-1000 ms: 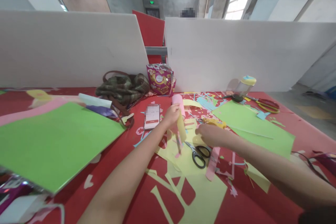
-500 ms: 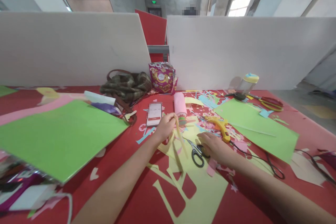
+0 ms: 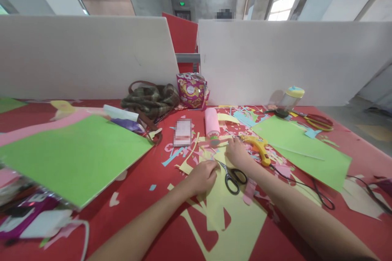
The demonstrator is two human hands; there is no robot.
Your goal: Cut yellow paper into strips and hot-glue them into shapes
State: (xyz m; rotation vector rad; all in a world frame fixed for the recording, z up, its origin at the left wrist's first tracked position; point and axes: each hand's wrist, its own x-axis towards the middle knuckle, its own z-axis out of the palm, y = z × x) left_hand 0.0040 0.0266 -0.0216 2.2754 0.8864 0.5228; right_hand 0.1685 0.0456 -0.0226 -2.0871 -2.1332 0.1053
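Note:
My left hand [image 3: 202,177] is closed, its fingers curled at the left edge of a pale yellow sheet of paper [image 3: 216,210]. My right hand [image 3: 238,153] pinches the far part of this yellow paper, near the pink cylinder [image 3: 212,122]. Black-handled scissors [image 3: 232,181] lie on the paper between my hands, with the blades pointing up and left. Underneath, a larger yellow sheet [image 3: 241,232] with cut-out openings lies on the red table. A thin curved yellow strip [image 3: 192,149] rests left of the paper. The fingertips of both hands are partly hidden.
A yellow glue gun [image 3: 259,147] with a black cord lies right of my right hand. Green boards [image 3: 73,155] flank the work area. Behind are a phone [image 3: 183,132], a snack bag [image 3: 192,91], a plaid bag [image 3: 153,100], red-handled shears [image 3: 320,122] and paper scraps.
My left hand has let go of the thin yellow strip and moved down toward me, onto the yellow paper. My right hand has moved away from me, past the scissors, to the paper's far part.

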